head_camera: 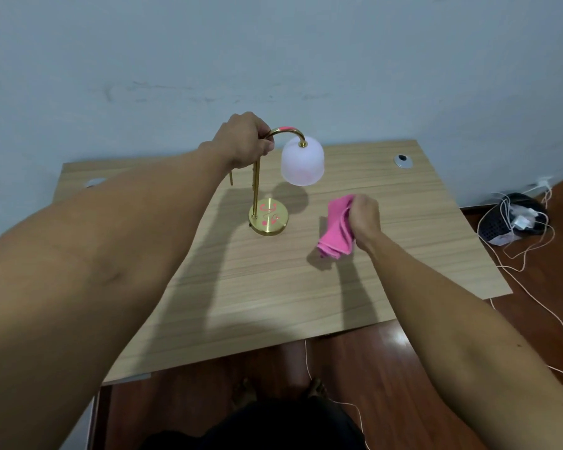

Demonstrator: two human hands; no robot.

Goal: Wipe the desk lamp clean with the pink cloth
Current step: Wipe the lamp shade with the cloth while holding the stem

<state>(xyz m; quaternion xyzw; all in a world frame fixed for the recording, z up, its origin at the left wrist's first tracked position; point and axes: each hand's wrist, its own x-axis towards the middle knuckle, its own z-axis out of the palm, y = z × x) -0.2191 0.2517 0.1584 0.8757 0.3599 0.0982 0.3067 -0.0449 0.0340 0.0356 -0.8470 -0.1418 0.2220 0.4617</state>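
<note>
A gold desk lamp (268, 219) stands upright near the middle of the wooden desk (273, 287). Its curved neck arches right to a frosted white shade (302, 164) hanging downward. Pink marks show on the round base and on top of the arch. My left hand (244, 139) is closed around the upper stem just below the arch. My right hand (364, 216) grips a folded pink cloth (337, 228), held just above the desk to the right of the lamp base, apart from the lamp.
Two round cable holes sit in the desk's back corners, one on the left (95, 182) and one on the right (402, 160). On the red-brown floor at right lies a dark basket (510, 219) with chargers and white cables. A blue-grey wall stands right behind the desk.
</note>
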